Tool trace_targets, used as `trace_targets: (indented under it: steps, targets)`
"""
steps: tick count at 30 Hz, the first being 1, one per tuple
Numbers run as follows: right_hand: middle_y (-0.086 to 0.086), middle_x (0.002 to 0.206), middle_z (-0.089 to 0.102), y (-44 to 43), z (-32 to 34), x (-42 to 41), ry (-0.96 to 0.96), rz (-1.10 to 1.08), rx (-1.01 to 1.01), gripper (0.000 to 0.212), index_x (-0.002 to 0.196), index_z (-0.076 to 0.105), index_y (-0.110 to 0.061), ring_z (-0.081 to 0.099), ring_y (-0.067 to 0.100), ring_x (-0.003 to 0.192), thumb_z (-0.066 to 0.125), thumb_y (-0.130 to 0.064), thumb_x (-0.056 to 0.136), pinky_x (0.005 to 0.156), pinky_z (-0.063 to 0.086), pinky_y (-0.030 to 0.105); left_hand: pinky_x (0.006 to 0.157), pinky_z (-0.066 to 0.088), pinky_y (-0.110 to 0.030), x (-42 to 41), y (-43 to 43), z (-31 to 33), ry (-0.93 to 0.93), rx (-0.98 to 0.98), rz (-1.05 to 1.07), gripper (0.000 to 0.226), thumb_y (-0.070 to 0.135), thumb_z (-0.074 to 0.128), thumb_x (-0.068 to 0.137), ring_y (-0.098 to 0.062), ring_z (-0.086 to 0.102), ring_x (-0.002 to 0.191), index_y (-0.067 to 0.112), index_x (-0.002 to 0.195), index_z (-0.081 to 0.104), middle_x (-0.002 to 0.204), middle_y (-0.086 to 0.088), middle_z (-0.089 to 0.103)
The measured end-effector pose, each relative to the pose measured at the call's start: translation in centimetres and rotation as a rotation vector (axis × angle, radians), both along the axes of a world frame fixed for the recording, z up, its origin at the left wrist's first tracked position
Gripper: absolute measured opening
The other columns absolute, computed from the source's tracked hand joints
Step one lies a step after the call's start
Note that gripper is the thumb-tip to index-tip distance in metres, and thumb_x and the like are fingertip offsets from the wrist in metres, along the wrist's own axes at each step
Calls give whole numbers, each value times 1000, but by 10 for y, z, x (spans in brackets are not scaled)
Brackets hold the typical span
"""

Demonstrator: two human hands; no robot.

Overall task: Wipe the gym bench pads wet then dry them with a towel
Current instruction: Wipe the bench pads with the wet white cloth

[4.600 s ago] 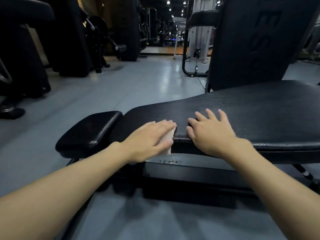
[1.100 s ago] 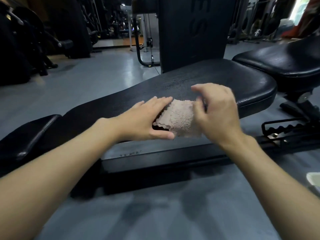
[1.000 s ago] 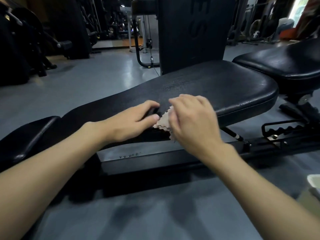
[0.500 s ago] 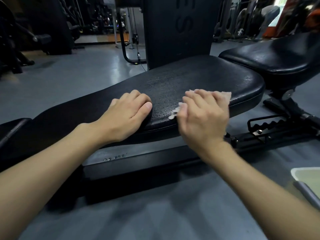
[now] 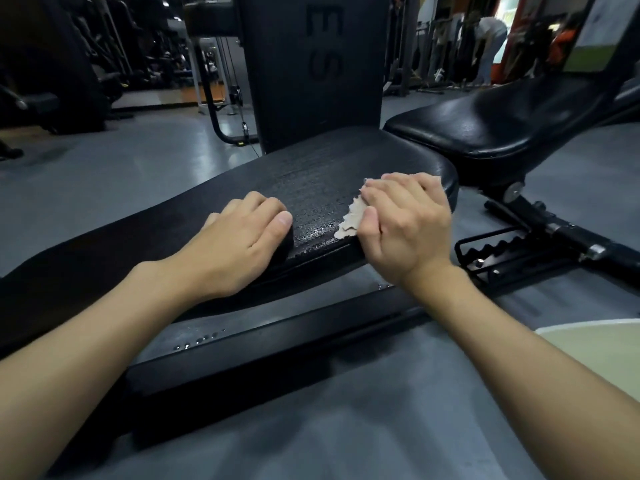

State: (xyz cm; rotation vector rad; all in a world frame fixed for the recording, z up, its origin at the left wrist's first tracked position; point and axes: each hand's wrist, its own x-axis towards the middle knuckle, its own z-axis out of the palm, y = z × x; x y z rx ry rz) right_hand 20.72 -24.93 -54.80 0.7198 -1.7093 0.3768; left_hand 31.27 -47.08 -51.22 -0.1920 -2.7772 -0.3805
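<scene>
The cloth (image 5: 351, 220), a small pale piece with a scalloped edge, lies on the bench pad (image 5: 311, 168) close to its rounded right-hand end, near the front edge. Most of it is hidden under the right hand (image 5: 405, 220); only one corner shows to the left of the thumb. That hand's grip is closed down over the cloth, fingers bent and pressing it flat against the pad.

The left hand (image 5: 242, 237) rests on the same pad just beside it, fingers loosely bent and holding nothing, seemingly as a brace. Between the two hands the black surface shines with moisture.

The pad's long axis runs from lower left to upper right, and the cloth sits almost at the right end of it. So the remaining length lies leftward from the grip, past the left hand, which would likely have to lift clear for a full stroke. This looks like the wet pass, with drying not yet begun.

Water drops dot the frame rail (image 5: 242, 341) below. A second seat (image 5: 502, 123) stands beyond, and a pale basin (image 5: 595, 344) sits on the floor (image 5: 104, 174).
</scene>
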Motion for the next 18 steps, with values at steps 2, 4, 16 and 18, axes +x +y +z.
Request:
trace_targets:
  steps: [2,4,16,18]
  targets:
    - [3,100,74,-15,-5,13,-71,-19,-72,27,89,74,-9,65,27,105,49,-21,90,98,39,45,96,36,-49,-7,6,5,-18,7,29,56,67,3,86,-19,43,103,36,103,47,104,10,44]
    - [3,102,73,-19,-8,21,-94,-7,-23,28,90,73,-10,64,27,107,48,-23,93,99,37,44,98,36,-53,-15,11,10,-27,33,39,59,68,2,86,-21,44,105,34,98,48,99,11,45]
    - [8,143,36,29,21,8,-628,-207,-303,48,139,46,-19,28,25,134,41,-41,97,112,19,49,99,42,-48,-64,51,35,-28,-7,-100,25,44,35,93,-17,52,108,35,104,55,108,10,51]
    - [11,141,31,26,20,22,-776,-154,-448,57,143,39,-12,28,27,128,43,-42,94,110,25,45,97,43,-40,-80,62,46,-43,12,-130,19,30,42,98,-16,53,109,31,111,57,113,7,52]
